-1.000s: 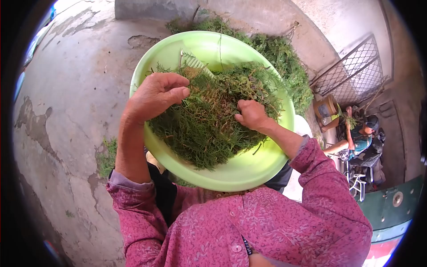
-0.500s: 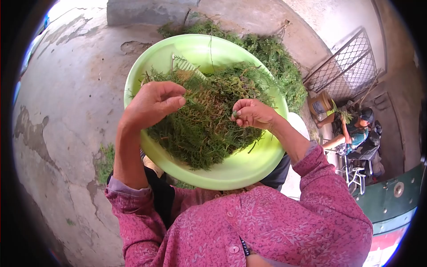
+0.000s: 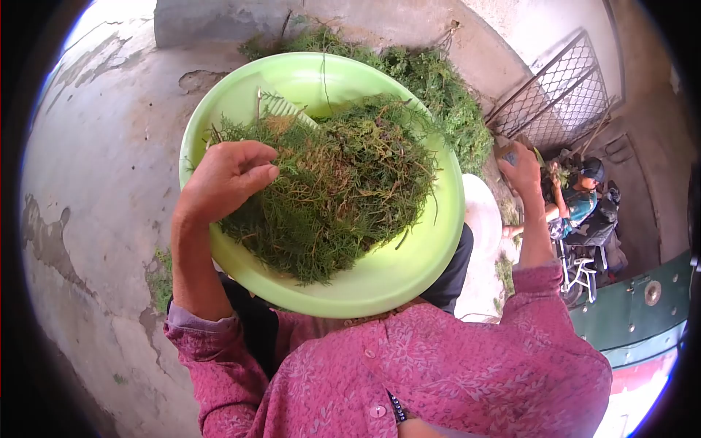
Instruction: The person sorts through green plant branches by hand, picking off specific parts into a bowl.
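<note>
Far left: cracked concrete floor (image 3: 87,160), w/ a small tuft of green lying by the elbow.

L hand (image 3: 225,181) sits on the left edge of the heap of greens (image 3: 343,175). Fingers are curled in, thumb against forefinger, knuckles up. Can't tell if a sprig is caught between them. Pink patterned sleeve is pushed up the forearm.

The greens are fine, feathery sprigs, some yellow-brown in the middle. They fill most of a light green plastic bowl (image 3: 380,281), which is on the person's lap, close to the chest. A pale green comb (image 3: 281,108) sticks out of the heap at the top left, teeth partly buried.

Behind the bowl, a loose pile of the same sprigs (image 3: 442,84) lies on the floor against a concrete step.

Right of the bowl, touching or just under its rim, is a white round thing (image 3: 483,212); can't say what.

R hand (image 3: 523,169) is up & well clear of the bowl, arm stretched out to the right. Grip unclear: back of hand faces the camera, fingers hidden.

Far right: wire mesh gate (image 3: 566,98), & another person (image 3: 580,204) sitting low, holding some sprigs.
</note>
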